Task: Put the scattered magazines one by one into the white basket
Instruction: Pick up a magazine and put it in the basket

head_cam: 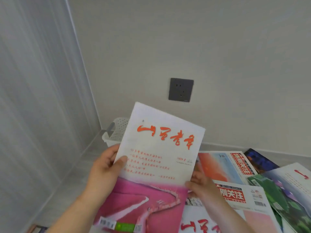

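I hold a magazine [156, 158] with a white top, red calligraphy and a pink picture below, raised in front of me. My left hand [106, 167] grips its left edge, thumb on the cover. My right hand [202, 185] holds its right edge lower down. Behind the magazine's top left stands the white basket [116, 130], perforated, with a grey handle, in the corner of the room; most of it is hidden. Several more magazines [235, 167] lie scattered on the floor to the right and below.
A grey wall socket [181, 89] sits on the wall above the basket. A pale curtain [37, 98] hangs along the left side. Grey floor [70, 185] lies between the curtain and the magazines.
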